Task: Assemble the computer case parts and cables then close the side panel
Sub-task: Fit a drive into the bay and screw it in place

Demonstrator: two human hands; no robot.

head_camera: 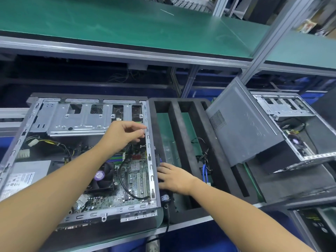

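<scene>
An open computer case [32,113] lies on its side in front of me, showing the motherboard [135,176], a CPU fan [101,176] and a metal drive cage [81,120]. My left hand [123,133] hovers over the case's right edge and pinches a small screw [142,130] at the rim. My right hand [173,177] rests on a black electric screwdriver [163,195] lying beside the case, fingers curled over it. A grey side panel [241,128] leans tilted against a second case to the right.
A black foam tray [187,142] with long slots holds loose cables, one blue [204,171]. A second open case [298,128] stands at the right. A green shelf [127,24] runs across the back, above a metal frame post [263,51].
</scene>
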